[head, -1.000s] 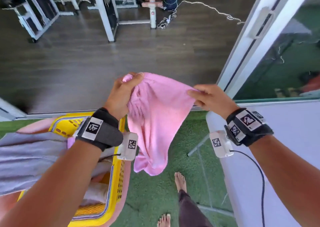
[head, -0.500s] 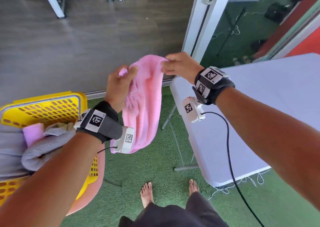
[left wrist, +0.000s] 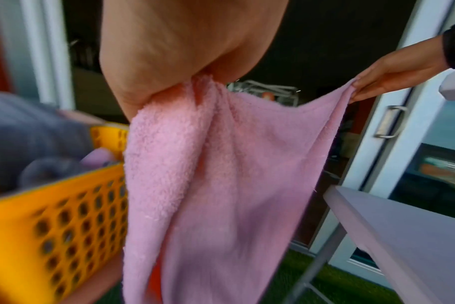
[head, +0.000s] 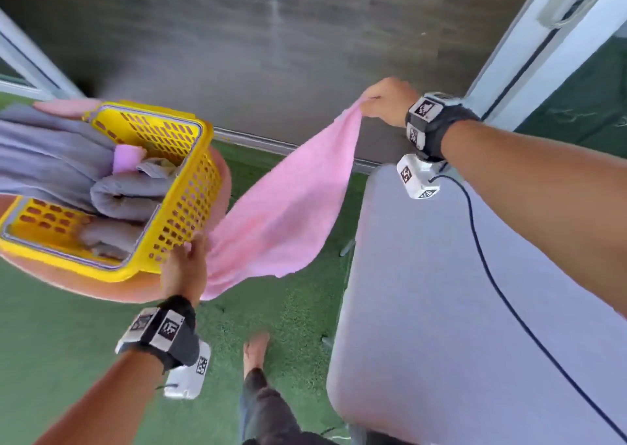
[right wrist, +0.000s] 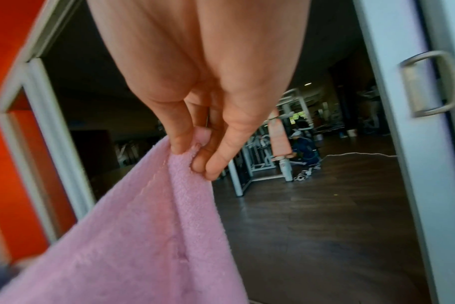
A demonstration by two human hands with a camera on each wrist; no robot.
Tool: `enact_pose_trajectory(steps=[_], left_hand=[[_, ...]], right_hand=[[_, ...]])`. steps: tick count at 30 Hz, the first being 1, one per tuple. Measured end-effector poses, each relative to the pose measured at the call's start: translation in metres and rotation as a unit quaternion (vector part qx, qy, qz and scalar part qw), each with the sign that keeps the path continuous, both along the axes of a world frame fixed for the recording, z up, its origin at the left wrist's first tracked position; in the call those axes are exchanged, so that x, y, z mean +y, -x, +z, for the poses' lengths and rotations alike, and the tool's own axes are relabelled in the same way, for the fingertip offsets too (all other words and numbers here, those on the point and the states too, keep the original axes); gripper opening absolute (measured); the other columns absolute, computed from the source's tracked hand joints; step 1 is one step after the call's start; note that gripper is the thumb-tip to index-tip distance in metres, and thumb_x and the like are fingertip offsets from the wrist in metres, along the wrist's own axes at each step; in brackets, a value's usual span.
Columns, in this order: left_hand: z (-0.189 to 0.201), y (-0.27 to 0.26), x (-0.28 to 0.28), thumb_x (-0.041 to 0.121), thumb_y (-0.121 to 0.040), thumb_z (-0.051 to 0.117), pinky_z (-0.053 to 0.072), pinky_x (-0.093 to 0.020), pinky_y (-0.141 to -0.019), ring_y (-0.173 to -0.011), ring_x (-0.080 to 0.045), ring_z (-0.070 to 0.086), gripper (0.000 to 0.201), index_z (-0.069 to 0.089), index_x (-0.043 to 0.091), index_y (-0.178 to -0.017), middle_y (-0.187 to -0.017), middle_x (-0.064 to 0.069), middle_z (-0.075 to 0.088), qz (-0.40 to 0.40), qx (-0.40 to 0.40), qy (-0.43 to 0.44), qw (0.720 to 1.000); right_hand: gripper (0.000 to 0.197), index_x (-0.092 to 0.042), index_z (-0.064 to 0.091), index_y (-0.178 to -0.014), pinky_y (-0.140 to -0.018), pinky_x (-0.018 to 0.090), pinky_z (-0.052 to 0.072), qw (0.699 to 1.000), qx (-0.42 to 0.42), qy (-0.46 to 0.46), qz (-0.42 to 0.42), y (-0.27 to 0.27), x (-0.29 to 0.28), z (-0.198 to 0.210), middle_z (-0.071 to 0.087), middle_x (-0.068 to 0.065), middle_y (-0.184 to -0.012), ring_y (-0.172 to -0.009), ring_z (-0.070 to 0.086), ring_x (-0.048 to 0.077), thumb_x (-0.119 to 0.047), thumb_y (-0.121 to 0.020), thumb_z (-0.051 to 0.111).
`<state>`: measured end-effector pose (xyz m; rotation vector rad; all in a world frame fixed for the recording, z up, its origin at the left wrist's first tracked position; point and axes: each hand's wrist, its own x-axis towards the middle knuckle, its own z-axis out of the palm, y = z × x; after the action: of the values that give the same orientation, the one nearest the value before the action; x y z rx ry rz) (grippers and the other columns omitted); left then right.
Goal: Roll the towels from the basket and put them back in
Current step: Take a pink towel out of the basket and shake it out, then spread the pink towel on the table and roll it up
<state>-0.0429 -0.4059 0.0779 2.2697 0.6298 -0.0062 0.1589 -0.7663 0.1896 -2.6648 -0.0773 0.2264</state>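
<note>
Towel work is mid-air: a pink towel (head: 281,214) stretches between both hands above the green turf (head: 68,326), in the gap between basket and desk. The right hand (head: 386,102) pinches its far corner between thumb and fingertips (right wrist: 179,144), just beyond the far left corner of the grey desk (head: 458,309). The left hand (head: 185,268) grips the near end bunched in its curled fingers, right beside the yellow basket (head: 190,186). The basket sits at the left on a pink round seat (head: 101,285) and holds grey towels (head: 129,193), one of them rolled, and a small pink one (head: 127,158).
</note>
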Motion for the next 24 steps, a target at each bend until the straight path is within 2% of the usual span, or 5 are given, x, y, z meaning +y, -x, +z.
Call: enact_pose_trajectory(steps=[7,11,17,21,24], left_hand=[[-0.048,0.113,-0.183,0.036,-0.098,0.047,0.039,-0.028,-0.058,-0.059,-0.020,0.053,0.038,0.060,0.015,-0.070,-0.062,-0.003,0.058,-0.108,0.165,0.178,0.964],[-0.055,0.139,-0.302,0.037,-0.099,0.045,0.032,-0.022,-0.060,-0.064,-0.019,0.053,0.043,0.067,0.001,-0.091,-0.073,-0.009,0.065,-0.254,0.198,0.213,0.923],[-0.028,0.167,-0.376,0.060,-0.092,0.034,0.052,-0.026,-0.072,-0.078,-0.018,0.062,0.064,0.051,0.015,-0.133,-0.135,-0.013,0.054,-0.529,0.316,0.350,0.705],[-0.064,0.157,-0.338,0.068,-0.084,0.040,0.028,-0.046,-0.110,-0.134,-0.022,0.033,0.071,0.047,0.022,-0.137,-0.147,-0.011,0.038,-0.558,0.127,0.097,0.815],[-0.115,0.160,-0.306,0.068,-0.066,0.068,0.001,-0.063,-0.113,-0.145,-0.037,-0.010,0.110,0.010,0.031,-0.152,-0.158,-0.019,-0.011,-0.619,0.103,-0.168,0.760]], right_hand=[[0.026,0.005,0.066,-0.108,-0.075,0.027,0.049,0.954,0.156,0.238,0.094,0.060,-0.091,-0.096,0.065,0.022,-0.106,-0.100,0.061,0.034,-0.006,-0.089,0.052],[0.029,0.011,0.058,-0.116,-0.093,0.045,0.048,0.914,0.223,0.338,-0.018,0.123,-0.185,-0.116,0.060,0.029,-0.117,-0.112,0.057,0.043,0.001,-0.090,0.051],[0.046,0.000,0.045,-0.134,-0.108,0.061,0.027,0.836,0.239,0.460,-0.182,0.215,-0.317,-0.128,0.037,0.031,-0.139,-0.131,0.033,0.044,-0.018,-0.092,0.049],[0.062,-0.017,0.012,-0.152,-0.117,0.054,0.006,0.937,0.143,0.294,-0.121,0.228,-0.264,-0.168,0.001,0.013,-0.160,-0.146,0.005,0.034,-0.046,-0.100,0.030],[0.072,-0.032,0.007,-0.153,-0.114,0.062,0.002,0.972,0.185,0.145,-0.018,0.240,-0.199,-0.201,-0.011,0.003,-0.161,-0.147,-0.007,0.033,-0.062,-0.094,0.034]])
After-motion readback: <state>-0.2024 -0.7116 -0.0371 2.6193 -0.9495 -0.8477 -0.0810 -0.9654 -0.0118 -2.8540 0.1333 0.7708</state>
